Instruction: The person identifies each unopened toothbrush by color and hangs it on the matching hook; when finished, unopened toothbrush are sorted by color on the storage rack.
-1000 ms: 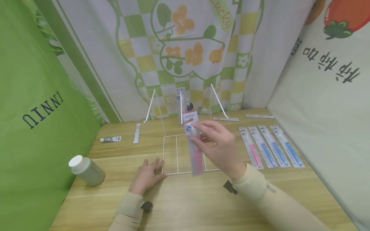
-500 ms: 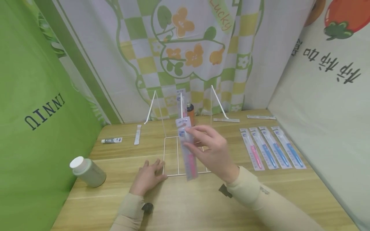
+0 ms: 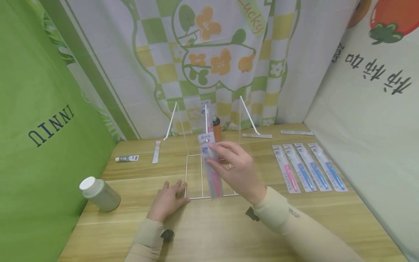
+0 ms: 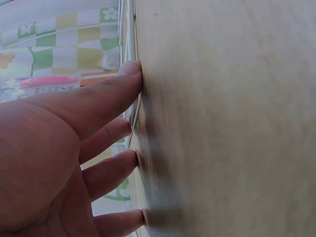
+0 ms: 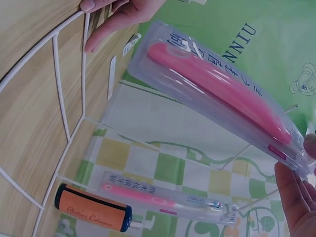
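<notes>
My right hand (image 3: 237, 169) pinches a pink toothbrush in a clear blister pack (image 3: 211, 163) near the top of the pack. The pack hangs upright in front of the middle prong of a white wire rack (image 3: 202, 178). In the right wrist view the pink handle (image 5: 217, 91) is close up. My left hand (image 3: 167, 200) rests on the table at the rack's front left corner. Its thumb (image 4: 111, 98) touches the base wire, with the fingers spread and fairly straight. Another packed pink toothbrush (image 5: 163, 200) hangs on the rack's middle prong.
Several packed toothbrushes (image 3: 309, 169) lie in a row at the right. An orange bottle (image 3: 216, 129) stands behind the rack. At the left are a toothpaste tube (image 3: 127, 158), a thin strip (image 3: 156, 152) and a green-grey jar with a white lid (image 3: 101, 194).
My right hand has moved left with the packed toothbrush, bringing it in line with the middle prong, then shifted only slightly. My left hand has stayed at the rack's corner.
</notes>
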A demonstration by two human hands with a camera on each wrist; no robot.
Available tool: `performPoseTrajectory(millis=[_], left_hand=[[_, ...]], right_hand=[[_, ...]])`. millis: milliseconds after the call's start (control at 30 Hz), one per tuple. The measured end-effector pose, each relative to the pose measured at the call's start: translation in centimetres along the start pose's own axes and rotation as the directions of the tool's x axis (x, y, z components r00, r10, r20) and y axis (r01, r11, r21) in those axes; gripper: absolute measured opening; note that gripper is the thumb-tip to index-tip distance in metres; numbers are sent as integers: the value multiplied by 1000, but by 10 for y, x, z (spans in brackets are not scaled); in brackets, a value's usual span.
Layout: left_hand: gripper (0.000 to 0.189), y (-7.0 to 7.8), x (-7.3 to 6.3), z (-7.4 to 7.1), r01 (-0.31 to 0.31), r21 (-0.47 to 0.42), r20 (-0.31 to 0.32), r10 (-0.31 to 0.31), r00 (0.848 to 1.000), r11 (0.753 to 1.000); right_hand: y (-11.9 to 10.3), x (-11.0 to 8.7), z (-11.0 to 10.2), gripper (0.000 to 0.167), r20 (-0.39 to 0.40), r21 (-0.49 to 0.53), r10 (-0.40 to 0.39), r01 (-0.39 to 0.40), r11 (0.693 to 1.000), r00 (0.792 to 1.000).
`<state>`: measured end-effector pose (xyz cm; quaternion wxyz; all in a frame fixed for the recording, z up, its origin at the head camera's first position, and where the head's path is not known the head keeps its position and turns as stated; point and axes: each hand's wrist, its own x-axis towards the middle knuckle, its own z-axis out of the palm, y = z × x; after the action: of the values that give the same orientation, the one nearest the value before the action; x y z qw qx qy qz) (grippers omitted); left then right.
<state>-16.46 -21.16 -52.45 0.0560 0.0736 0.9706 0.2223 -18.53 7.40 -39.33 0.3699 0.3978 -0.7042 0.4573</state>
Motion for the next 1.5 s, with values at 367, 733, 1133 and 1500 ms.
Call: performPoseTrajectory(millis=[367, 733, 1133, 1500], left_hand=[[65, 0, 0, 1, 11, -1, 7, -11, 1000, 1000], [64, 0, 1, 3, 14, -12, 7, -14, 1000, 1000], [64, 0, 0, 2, 31, -20, 10, -31, 999, 999], [64, 1, -2, 0, 21, -25, 5, -20, 1000, 999]], right_hand=[[18, 5, 14, 47, 2, -52, 46, -46, 998, 999], [53, 21, 29, 47, -29, -118, 81, -84, 989, 996], [87, 43, 48, 39, -67, -262, 94, -109, 959, 993], [101, 50, 54, 36, -80, -229, 136, -151, 962, 987]])
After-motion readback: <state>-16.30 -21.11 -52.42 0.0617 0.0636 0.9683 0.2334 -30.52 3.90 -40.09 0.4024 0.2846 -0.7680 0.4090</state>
